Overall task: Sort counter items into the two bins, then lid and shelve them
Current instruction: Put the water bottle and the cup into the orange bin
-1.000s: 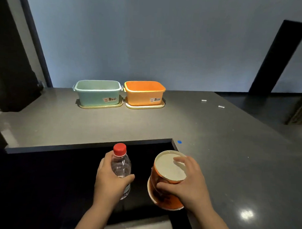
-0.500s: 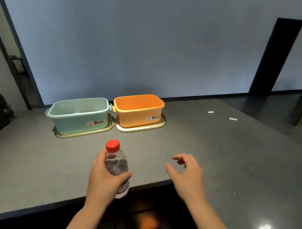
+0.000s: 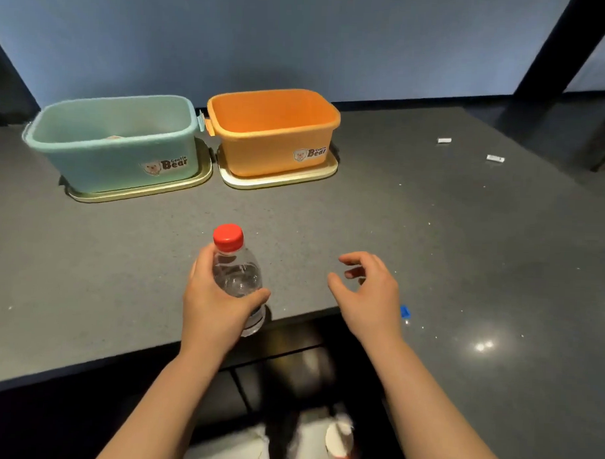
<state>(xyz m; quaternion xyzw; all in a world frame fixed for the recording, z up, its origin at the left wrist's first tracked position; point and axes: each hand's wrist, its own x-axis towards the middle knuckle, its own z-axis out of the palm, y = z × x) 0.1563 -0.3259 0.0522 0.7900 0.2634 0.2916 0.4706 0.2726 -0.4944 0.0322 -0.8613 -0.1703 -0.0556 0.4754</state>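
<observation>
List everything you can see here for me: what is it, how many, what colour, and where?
Bins: 2, one green, one orange, side by side at the counter's back.
Trays: 2, gold, one under each bin.
Bottle: 1, clear with red cap, held upright near the counter's front edge.
Small white bits: 2, far right.
Blue marker: 1, counter corner.
Counter: 1, dark grey.
Left hand: gripping the bottle.
Right hand: open, empty.

Blurred items (image 3: 338,440) below counter edge (image 3: 118,363)

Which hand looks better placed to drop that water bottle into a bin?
Left: the left hand already grips the water bottle, facing the green bin. The right hand is open and empty.
</observation>
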